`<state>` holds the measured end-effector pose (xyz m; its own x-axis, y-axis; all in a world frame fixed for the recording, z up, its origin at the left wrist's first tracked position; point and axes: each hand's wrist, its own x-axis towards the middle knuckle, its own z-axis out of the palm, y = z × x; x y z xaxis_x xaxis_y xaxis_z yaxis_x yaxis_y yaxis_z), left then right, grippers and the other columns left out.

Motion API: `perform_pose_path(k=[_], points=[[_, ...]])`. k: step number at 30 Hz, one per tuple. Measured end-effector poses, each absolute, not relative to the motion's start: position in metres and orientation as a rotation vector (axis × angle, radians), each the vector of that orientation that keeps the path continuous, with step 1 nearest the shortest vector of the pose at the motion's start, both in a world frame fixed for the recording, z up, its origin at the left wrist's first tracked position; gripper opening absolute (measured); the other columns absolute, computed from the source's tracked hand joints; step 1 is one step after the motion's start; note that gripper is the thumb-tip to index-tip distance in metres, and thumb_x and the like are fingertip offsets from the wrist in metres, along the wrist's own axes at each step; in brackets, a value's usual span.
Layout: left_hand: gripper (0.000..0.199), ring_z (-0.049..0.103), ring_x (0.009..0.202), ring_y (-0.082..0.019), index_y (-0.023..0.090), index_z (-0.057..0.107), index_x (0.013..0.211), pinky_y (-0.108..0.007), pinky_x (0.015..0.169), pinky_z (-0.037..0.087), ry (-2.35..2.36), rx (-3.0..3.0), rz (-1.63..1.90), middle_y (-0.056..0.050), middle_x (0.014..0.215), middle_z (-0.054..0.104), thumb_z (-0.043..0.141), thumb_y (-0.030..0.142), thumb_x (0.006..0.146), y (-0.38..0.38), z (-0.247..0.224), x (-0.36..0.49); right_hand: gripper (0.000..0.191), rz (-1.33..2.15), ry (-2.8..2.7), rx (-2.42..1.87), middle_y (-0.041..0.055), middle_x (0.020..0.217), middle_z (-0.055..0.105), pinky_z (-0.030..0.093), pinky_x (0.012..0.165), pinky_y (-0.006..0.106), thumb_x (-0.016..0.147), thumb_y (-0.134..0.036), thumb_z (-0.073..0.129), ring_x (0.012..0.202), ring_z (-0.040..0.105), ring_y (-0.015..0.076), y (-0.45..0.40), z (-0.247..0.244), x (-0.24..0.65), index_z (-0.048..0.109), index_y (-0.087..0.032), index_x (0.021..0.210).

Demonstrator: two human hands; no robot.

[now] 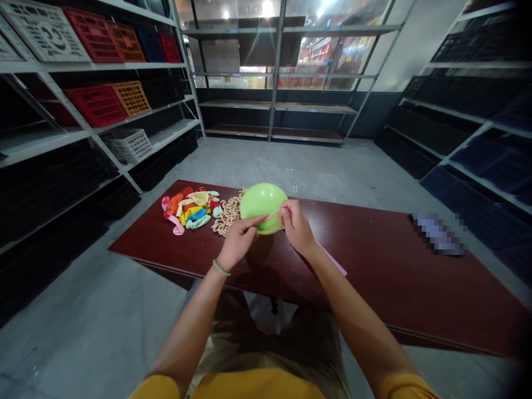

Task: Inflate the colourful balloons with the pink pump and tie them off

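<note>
A blown-up light green balloon (262,200) is in front of me, above the table. Against its near side, a thin tan band (272,215) runs between my two hands. My right hand (296,224) pinches one end between thumb and fingers. My left hand (241,239) has its index finger stretched along the balloon and the other fingers curled, with the band at its fingertips. The balloon's neck is not visible. Left of the balloon lies a heap of tan curled bands (228,217). Beyond it is a pile of limp balloons (189,208) in many colours.
The dark red table (374,266) carries a thin pink strip (334,260) near my right forearm and a blurred bluish object (438,234) at its right end. Shelves with crates (97,105) stand at left, a metal rack (272,105) at the back, dark-filled shelving (469,122) at right.
</note>
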<state>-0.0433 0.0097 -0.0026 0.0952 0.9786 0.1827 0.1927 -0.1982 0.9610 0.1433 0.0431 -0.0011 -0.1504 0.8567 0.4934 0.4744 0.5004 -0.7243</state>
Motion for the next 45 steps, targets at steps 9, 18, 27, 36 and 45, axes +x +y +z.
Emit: perform_pose_path(k=[9, 18, 27, 36, 45], points=[[0.026, 0.055, 0.063, -0.009, 0.014, 0.074, 0.092, -0.021, 0.061, 0.045, 0.953, 1.232, 0.837, -0.003, 0.075, 0.064, 0.069, 0.036, 0.079, -0.001, 0.014, -0.049, 0.021, 0.307, -1.976, -1.068, 0.0041, 0.092, 0.067, 0.043, 0.064, 0.030, 0.100, -0.037, 0.034, 0.067, 0.061, 0.0162, 0.042, 0.014, 0.145, 0.050, -0.025, 0.107], [0.036, 0.046, 0.051, -0.005, 0.012, 0.073, 0.086, -0.019, 0.054, 0.044, 0.935, 0.995, 0.890, 0.001, 0.066, 0.057, 0.075, 0.046, 0.074, 0.005, -0.001, -0.052, 0.031, 0.555, -2.302, -0.936, 0.0000, 0.088, 0.060, 0.044, 0.064, 0.028, 0.092, -0.038, 0.056, 0.066, 0.055, 0.0138, 0.038, 0.033, 0.172, 0.046, -0.024, 0.118], [0.037, 0.053, 0.050, -0.008, 0.013, 0.070, 0.079, -0.022, 0.054, 0.049, 0.981, 1.135, 0.807, 0.001, 0.062, 0.057, 0.071, 0.050, 0.076, 0.004, 0.001, -0.046, 0.025, 0.182, -2.563, -0.845, 0.0071, 0.096, 0.060, 0.044, 0.084, 0.035, 0.099, -0.027, 0.040, 0.094, 0.055, 0.0206, 0.026, 0.064, 0.179, 0.064, -0.021, 0.093], [0.035, 0.056, 0.049, -0.011, 0.014, 0.064, 0.072, -0.023, 0.049, 0.046, 0.956, 1.445, 0.650, -0.001, 0.060, 0.058, 0.066, 0.048, 0.081, -0.010, 0.015, -0.037, 0.019, 0.383, -2.693, -0.639, 0.0017, 0.091, 0.063, 0.043, 0.076, 0.030, 0.096, -0.023, 0.049, 0.084, 0.057, 0.0152, 0.043, 0.076, 0.135, 0.066, -0.022, 0.087], [0.039, 0.053, 0.046, -0.010, 0.014, 0.064, 0.066, -0.023, 0.049, 0.047, 1.078, 1.170, 0.815, 0.001, 0.053, 0.053, 0.059, 0.049, 0.084, -0.019, -0.002, -0.022, 0.018, 0.501, -2.502, -0.718, 0.0047, 0.109, 0.065, 0.044, 0.086, 0.033, 0.091, -0.022, 0.058, 0.099, 0.058, 0.0176, 0.060, 0.061, 0.132, 0.062, -0.022, 0.108]])
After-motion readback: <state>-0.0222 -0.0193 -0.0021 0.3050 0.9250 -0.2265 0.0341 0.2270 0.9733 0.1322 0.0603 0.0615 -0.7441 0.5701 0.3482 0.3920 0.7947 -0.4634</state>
